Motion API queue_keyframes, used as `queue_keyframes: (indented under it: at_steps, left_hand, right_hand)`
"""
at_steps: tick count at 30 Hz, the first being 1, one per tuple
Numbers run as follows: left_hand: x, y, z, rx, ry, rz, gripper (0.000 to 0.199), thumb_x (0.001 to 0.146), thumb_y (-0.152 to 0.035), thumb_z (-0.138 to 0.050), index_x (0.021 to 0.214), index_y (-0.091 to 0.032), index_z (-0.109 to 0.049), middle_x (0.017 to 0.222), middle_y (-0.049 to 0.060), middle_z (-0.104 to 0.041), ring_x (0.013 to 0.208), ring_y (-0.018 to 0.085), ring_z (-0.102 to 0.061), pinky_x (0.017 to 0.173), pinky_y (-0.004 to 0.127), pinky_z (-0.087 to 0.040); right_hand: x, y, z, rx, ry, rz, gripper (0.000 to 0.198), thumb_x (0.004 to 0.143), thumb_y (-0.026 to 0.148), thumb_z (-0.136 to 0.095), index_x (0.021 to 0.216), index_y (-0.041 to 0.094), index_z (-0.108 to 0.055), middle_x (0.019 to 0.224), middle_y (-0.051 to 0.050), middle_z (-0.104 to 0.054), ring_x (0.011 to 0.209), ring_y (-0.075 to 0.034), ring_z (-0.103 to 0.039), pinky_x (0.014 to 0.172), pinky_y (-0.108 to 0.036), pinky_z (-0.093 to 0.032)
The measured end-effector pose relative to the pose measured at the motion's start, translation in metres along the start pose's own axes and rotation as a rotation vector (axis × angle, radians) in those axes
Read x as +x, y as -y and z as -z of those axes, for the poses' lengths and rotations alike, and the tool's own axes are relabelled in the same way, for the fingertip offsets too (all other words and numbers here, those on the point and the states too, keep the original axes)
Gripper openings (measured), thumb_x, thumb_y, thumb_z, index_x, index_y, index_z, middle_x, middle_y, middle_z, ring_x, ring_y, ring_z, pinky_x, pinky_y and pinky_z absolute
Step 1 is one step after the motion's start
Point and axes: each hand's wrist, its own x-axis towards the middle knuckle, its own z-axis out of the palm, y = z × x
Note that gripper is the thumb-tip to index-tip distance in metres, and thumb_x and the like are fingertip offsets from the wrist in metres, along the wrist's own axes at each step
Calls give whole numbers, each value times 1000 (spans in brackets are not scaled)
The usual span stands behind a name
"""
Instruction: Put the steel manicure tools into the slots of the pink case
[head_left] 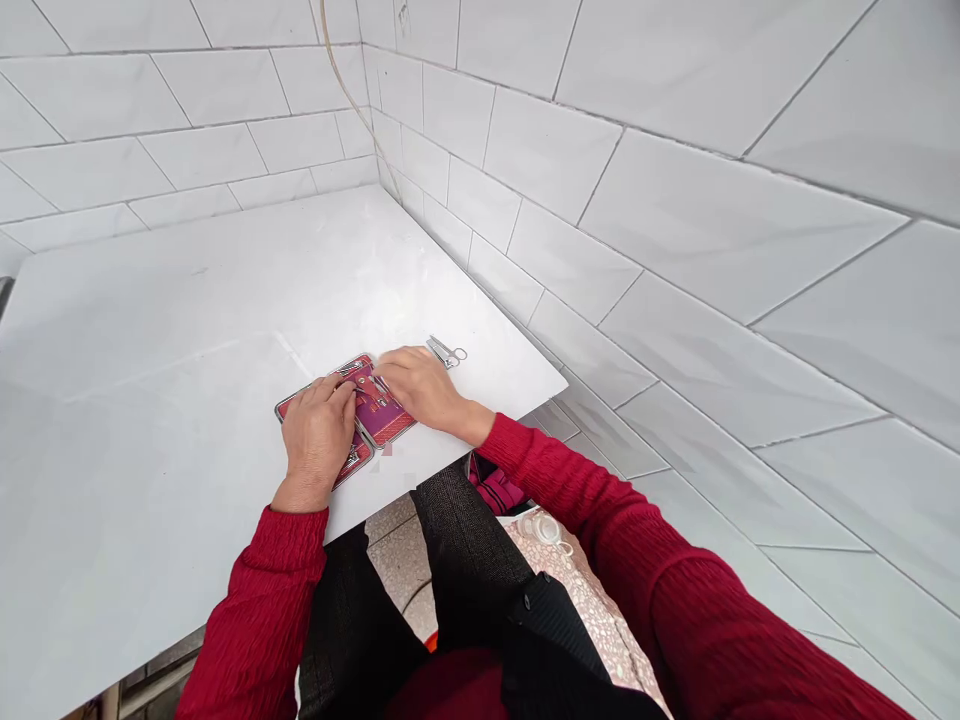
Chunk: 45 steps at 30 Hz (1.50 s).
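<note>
An opened manicure case (pixel 381 425) lies flat near the front edge of the white table, its red and purple inside facing up with small metal tools in it. My left hand (pixel 319 425) lies over the left half, fingers bent around it and thumb near the middle. Over the right half is my right hand (pixel 424 388), its fingers closed together at the far edge; what they pinch, if anything, is hidden. Just beyond that hand, small scissors (pixel 455 354) lie on the table beside another small metal tool (pixel 437 346).
The white table (pixel 165 400) fits into a corner of white tiled walls (pixel 675 250). A thin cable (pixel 349 95) hangs down the corner. Below the table edge, a pink item (pixel 499 492) and a round white object (pixel 547 530) sit by my legs.
</note>
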Motion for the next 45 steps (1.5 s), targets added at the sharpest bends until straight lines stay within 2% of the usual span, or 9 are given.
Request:
queue_keyframes:
  at_steps: [3, 7, 13, 19, 23, 27, 35, 39, 45]
  left_hand:
    - [2, 3, 0, -18, -48, 22, 34, 104, -28, -44, 106, -18, -76, 121, 11, -75, 110, 29, -69, 92, 45, -52]
    - [-4, 6, 9, -88, -88, 72, 33, 104, -31, -44, 107, -20, -76, 121, 9, -76, 110, 27, -69, 95, 43, -52]
    - [-65, 5, 34, -126, -133, 115, 30, 104, -34, -49, 107, -21, -76, 120, 10, -76, 114, 28, -69, 103, 45, -51]
    - [-121, -8, 48, -102, -98, 86, 28, 105, -31, -49, 111, -20, -74, 120, 10, -76, 114, 27, -70, 100, 44, -54]
    - [-122, -13, 46, -119, -95, 111, 28, 105, -32, -48, 112, -21, -73, 122, 11, -75, 116, 28, -69, 99, 45, -55]
    - [-120, -13, 45, -161, -91, 140, 29, 105, -34, -48, 115, -21, -72, 124, 12, -74, 118, 30, -68, 101, 48, -55]
    - [-124, -13, 43, -161, -82, 130, 28, 105, -30, -47, 115, -19, -71, 124, 13, -74, 122, 30, -66, 104, 48, -52]
    - [-124, -14, 43, -167, -74, 136, 29, 105, -30, -46, 116, -18, -70, 125, 13, -73, 123, 30, -65, 105, 47, -51]
    - [-125, -15, 44, -153, -48, 132, 31, 106, -30, -44, 118, -18, -69, 127, 13, -72, 124, 30, -63, 106, 48, -50]
  right_hand:
    - [-43, -25, 7, 153, -185, -252, 24, 100, 17, -49, 104, 19, -73, 112, -8, -73, 107, -21, -64, 96, -35, -49]
    - [-73, -46, 13, 285, -240, -538, 16, 91, 18, -58, 100, 21, -71, 98, -5, -72, 83, -19, -64, 79, -32, -52]
    - [-71, -46, 13, 355, -247, -684, 9, 86, 23, -62, 92, 20, -68, 89, -1, -69, 74, -16, -61, 73, -30, -49]
    - [-49, -48, 31, 154, -217, -660, 13, 91, 29, -65, 98, 18, -68, 97, -4, -71, 78, -16, -62, 78, -30, -48]
    - [-19, -48, 48, -86, 60, -645, 17, 94, 30, -65, 102, 17, -72, 108, -8, -75, 91, -19, -66, 81, -29, -46]
    - [3, -45, 55, -284, 336, -663, 19, 95, 20, -58, 99, 15, -76, 107, -11, -78, 99, -23, -70, 82, -29, -45]
    - [30, -39, 55, -434, 568, -630, 26, 89, 19, -67, 111, 8, -76, 114, -21, -77, 104, -30, -72, 78, -31, -49]
    - [31, -29, 56, -474, 604, -551, 25, 88, 18, -67, 108, 7, -76, 114, -22, -76, 106, -32, -72, 80, -32, -49]
    - [20, 3, 61, -457, 487, -475, 26, 91, 18, -59, 107, 7, -75, 111, -22, -77, 106, -32, -72, 83, -34, -47]
